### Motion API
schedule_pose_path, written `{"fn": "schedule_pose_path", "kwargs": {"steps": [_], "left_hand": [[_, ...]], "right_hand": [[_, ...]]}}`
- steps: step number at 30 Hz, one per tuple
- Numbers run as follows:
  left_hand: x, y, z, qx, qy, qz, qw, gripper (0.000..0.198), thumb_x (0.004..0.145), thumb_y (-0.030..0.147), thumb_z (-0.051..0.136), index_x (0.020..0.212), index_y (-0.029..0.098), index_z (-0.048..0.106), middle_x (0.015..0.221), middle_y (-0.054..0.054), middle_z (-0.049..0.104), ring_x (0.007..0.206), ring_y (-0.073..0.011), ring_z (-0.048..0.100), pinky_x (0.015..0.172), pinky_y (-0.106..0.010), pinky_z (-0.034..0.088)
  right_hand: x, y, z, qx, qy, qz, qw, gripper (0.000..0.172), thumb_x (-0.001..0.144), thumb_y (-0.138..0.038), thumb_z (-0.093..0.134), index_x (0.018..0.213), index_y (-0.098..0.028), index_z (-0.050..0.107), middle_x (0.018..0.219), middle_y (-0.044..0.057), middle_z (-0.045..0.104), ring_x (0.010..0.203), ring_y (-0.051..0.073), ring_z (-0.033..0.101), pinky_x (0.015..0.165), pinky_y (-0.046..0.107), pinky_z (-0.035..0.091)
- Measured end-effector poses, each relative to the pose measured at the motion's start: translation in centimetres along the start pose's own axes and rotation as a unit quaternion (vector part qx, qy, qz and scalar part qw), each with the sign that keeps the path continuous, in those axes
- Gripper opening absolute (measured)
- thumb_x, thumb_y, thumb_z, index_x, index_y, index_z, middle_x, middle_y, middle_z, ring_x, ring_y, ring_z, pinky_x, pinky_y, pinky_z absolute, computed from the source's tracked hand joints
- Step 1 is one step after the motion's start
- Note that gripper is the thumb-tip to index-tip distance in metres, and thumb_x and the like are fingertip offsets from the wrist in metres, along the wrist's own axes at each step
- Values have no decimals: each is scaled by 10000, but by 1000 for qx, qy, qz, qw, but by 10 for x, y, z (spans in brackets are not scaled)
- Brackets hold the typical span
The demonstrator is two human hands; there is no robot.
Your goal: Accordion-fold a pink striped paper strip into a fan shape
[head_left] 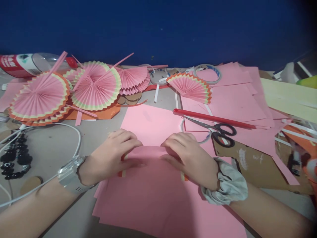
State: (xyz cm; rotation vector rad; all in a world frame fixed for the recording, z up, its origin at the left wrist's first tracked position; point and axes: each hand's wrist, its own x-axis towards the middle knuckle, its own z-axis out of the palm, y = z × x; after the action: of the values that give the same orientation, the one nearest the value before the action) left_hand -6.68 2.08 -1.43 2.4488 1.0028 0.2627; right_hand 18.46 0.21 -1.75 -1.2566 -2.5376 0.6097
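Both hands are working at the far edge of the pink paper (148, 195), which is lying front and centre, its near end stretching down toward the wearer. The left hand (123, 152) is pinching that edge between thumb and fingers, and the right hand (188, 155) is matching it on the other side, thumb in front, fingers curling over the back. Between them, a short stretch of edge is showing, bowing gently. Orange-and-cream strips (184, 176) are peeking out beside both hands. Beyond the fingers, a pink sheet (146, 120) is lying flat, giving room straight ahead.

Over on the left, grey tabletop (99, 132) is opening up between the hand and the pleated fans (96, 86), with a white cable (79, 138) curving through and black beads (16, 157) sitting farther out. The right side is running tighter: scissors (223, 134) are lying just beyond the right hand, their blades pointing left across a tape roll (182, 125), and a red stick (213, 118) is slanting along behind them. Farther right, cardboard (252, 168) is spreading out, pink sheets overlapping its far edge.
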Motion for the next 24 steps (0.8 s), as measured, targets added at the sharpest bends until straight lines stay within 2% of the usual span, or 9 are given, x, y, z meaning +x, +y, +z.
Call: {"fn": "schedule_pose_path", "kwargs": {"steps": [2, 4, 10, 16, 21, 24], "left_hand": [[0, -1, 0, 3, 7, 4, 1000, 165, 883, 283, 500, 1016, 224, 578, 970, -42, 567, 946, -185, 489, 835, -341, 372], [-1, -2, 1, 5, 20, 12, 1000, 190, 910, 227, 437, 1007, 235, 601, 954, -39, 574, 913, -170, 500, 814, -325, 381], [-1, -1, 1, 17, 26, 15, 999, 207, 912, 222, 427, 991, 232, 618, 924, -39, 579, 869, -159, 516, 774, -304, 403], [-4, -4, -2, 121, -1, 89, 989, 223, 853, 68, 410, 855, 181, 602, 912, -50, 567, 843, -172, 486, 747, -304, 404], [-10, -5, -4, 179, 24, 161, 970, 321, 852, 61, 399, 1075, 228, 560, 962, -48, 586, 864, -175, 494, 779, -309, 412], [-11, -5, -5, 193, 36, 180, 964, 343, 856, 52, 391, 1090, 236, 561, 958, -41, 599, 885, -174, 495, 795, -307, 415]], "right_hand": [[0, -1, 1, -7, 0, -5, 1000, 204, 907, -351, 432, 912, -177, 537, 901, 49, 568, 849, 180, 463, 777, 341, 328], [0, -1, 1, -15, 0, -10, 1000, 200, 917, -325, 413, 906, -179, 549, 887, 51, 567, 837, 178, 466, 769, 338, 331], [0, 0, 1, -34, 1, -29, 999, 193, 921, -242, 385, 916, -188, 570, 873, 55, 572, 830, 177, 480, 757, 335, 345], [-4, 2, -1, -90, -3, -112, 990, 224, 871, -120, 378, 948, -161, 584, 915, 87, 577, 833, 190, 490, 741, 345, 386], [-11, 0, 0, -187, 35, -180, 965, 238, 857, -111, 423, 1041, -116, 573, 911, 102, 608, 861, 214, 516, 729, 363, 421], [-18, 0, 0, -236, 34, -195, 951, 268, 848, -123, 462, 1100, -122, 557, 935, 91, 620, 855, 212, 520, 720, 357, 427]]}}
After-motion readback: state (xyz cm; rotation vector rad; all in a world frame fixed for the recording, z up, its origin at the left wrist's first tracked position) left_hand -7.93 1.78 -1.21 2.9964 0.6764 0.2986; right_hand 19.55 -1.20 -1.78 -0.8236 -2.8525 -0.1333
